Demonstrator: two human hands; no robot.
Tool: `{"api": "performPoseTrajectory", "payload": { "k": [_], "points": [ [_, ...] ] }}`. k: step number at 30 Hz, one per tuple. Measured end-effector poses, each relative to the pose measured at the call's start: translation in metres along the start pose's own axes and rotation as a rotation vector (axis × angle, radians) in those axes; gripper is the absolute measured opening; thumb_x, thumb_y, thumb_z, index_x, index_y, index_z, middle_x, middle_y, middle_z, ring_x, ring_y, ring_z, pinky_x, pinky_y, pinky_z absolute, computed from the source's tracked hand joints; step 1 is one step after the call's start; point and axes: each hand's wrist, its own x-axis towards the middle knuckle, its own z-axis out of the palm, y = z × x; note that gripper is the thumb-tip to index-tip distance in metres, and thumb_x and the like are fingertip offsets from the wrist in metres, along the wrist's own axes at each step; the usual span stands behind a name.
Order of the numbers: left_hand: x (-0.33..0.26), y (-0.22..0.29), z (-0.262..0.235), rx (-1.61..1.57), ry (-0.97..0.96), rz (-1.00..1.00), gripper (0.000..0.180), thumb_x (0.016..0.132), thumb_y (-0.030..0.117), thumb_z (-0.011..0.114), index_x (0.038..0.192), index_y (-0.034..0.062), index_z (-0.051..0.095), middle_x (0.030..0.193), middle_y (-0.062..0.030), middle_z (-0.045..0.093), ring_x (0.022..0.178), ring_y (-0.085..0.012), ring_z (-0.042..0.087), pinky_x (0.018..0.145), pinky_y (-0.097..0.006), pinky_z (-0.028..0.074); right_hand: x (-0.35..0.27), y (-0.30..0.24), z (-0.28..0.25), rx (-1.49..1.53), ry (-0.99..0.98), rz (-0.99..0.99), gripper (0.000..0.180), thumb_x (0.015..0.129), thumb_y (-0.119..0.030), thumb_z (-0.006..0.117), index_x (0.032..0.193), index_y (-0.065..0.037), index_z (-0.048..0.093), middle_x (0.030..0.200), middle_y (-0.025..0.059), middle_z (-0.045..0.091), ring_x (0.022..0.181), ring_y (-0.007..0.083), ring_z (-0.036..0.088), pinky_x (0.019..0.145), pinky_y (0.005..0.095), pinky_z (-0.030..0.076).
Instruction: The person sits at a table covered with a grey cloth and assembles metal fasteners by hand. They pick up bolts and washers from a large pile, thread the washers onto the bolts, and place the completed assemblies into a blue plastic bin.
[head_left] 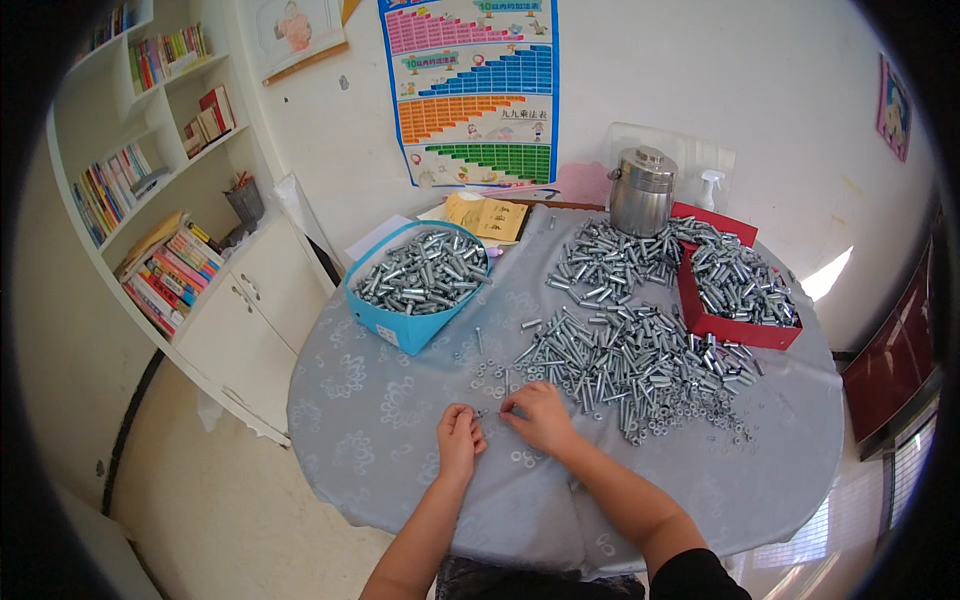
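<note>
Both bare forearms rise from the lower edge: the left hand (pixel 459 438) curls its fingers together near a small silver bolt (pixel 484 412), which the right hand (pixel 540 416) pinches at its other end above the grey patterned tablecloth (pixel 380 420). A fumble could drop the bolt among the loose washers (pixel 520 458), and a sleeve could nudge the big pile of silver bolts (pixel 630 365) further right. Fingertips hide the piece, so whether a nut is on it cannot be told.

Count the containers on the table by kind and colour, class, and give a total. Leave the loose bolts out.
Blue box holding bolts: 1
Red box holding bolts: 1
Metal canister with lid: 1
Spray bottle: 1
Total: 4 containers
</note>
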Motion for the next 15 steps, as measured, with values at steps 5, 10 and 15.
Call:
{"api": "performPoseTrajectory", "payload": {
  "k": [5,10,15],
  "points": [
    [0.0002,-0.0014,0.0022,0.019,0.0,-0.015,0.009,0.088,0.014,0.045,0.079,0.0111,0.044,0.057,0.0049,0.032,0.044,-0.0036,0.026,0.036,-0.019,0.022,0.0003,0.0015,0.0062,0.765,-0.011,0.422,0.014,0.075,-0.015,0.066,0.084,-0.006,0.063,0.078,0.0012,0.063,0.073,0.0111,0.055,0.068,0.0243,0.04],
    [-0.0006,-0.0003,0.0003,0.045,-0.058,-0.056,0.008,0.088,0.014,0.044,0.08,0.011,0.045,0.058,0.0049,0.031,0.044,-0.0033,0.026,0.036,-0.019,0.022,-0.0006,-0.0048,0.0059,0.788,-0.08,0.415,0.014,0.077,-0.015,0.066,0.086,-0.004,0.065,0.08,0.001,0.063,0.074,0.0078,0.054,0.069,0.0237,0.042],
    [-0.0018,0.001,0.0,-0.023,-0.085,-0.087,0.008,0.088,0.014,0.044,0.081,0.0107,0.045,0.057,0.005,0.031,0.044,-0.0033,0.025,0.036,-0.02,0.022,-0.0019,-0.0068,0.0069,0.423,0.06,0.083,0.015,0.074,-0.012,0.065,0.087,-0.004,0.065,0.082,0.0068,0.063,0.076,0.0177,0.057,0.068,0.028,0.044]
  ]
}}
